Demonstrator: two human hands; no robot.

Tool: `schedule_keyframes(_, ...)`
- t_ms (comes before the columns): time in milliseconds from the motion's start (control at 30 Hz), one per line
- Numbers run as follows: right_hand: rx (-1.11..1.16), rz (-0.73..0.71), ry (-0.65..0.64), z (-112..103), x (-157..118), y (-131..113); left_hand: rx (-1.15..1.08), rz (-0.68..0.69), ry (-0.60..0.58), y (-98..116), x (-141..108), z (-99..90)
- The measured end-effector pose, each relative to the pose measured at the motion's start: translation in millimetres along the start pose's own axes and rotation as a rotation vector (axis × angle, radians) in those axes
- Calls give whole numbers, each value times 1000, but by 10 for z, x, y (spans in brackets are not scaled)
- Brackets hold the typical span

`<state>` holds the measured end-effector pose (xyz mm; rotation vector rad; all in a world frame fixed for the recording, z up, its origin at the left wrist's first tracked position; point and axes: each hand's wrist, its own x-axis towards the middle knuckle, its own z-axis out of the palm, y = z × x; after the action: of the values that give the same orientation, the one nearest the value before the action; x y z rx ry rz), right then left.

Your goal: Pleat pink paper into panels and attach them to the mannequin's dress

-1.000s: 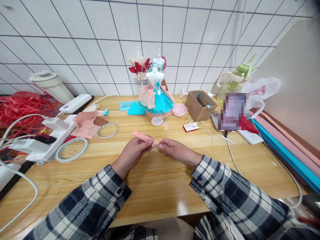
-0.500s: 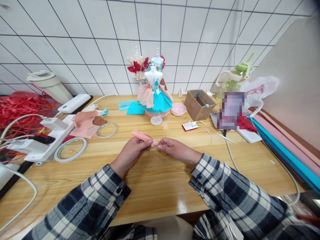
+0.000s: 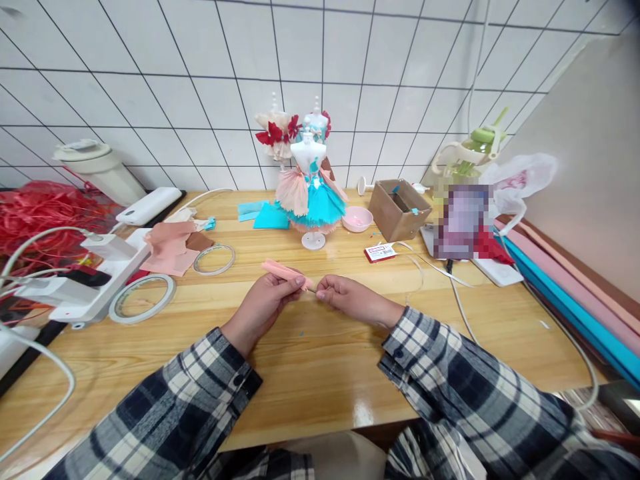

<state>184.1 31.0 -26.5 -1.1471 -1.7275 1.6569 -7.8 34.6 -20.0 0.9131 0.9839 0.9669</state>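
Note:
My left hand point(image 3: 270, 297) is closed on a folded, pleated piece of pink crepe paper point(image 3: 281, 270), which sticks out past the thumb to the upper left. Facing it, my right hand point(image 3: 343, 295) pinches a thin stick point(image 3: 313, 291) whose tip meets the paper's gathered end. Most of the stick is hidden by my fingers. Beyond my hands, a small white dress form point(image 3: 307, 160) wears a pink and turquoise paper skirt point(image 3: 320, 200). Two more decorated dress forms stand close behind it.
Tape rolls point(image 3: 143, 299) and pink paper sheets point(image 3: 170, 248) lie at left, beside a power strip point(image 3: 100, 283). A pink bowl point(image 3: 357, 219), a cardboard box point(image 3: 400, 210) and a red-and-white packet point(image 3: 380, 253) sit behind my right hand. Cables run along both sides.
The thin stick between my hands shows more plainly now. The pink crepe paper has shifted very slightly; both hands stay almost in place.

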Motion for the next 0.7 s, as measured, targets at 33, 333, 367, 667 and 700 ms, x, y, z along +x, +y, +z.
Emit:
schedule_keyframes(33,-1,8,-1,-2,-1,-3,-16,-9,9,-1,1,-3)
schedule_keyframes(333,-50,6,109,93,-13,-25,-104,12,120,-16,8,51)
schedule_keyframes(367,-43,3,126,116,-8,-19,-107,15,137,-15,4,65)
schedule_keyframes(667,70,-29,173,201,32,28,-93,32,121,-31,-6,81)
schedule_keyframes(700,74,-31,169,206,34,29,-88,37,112,-34,-7,81)
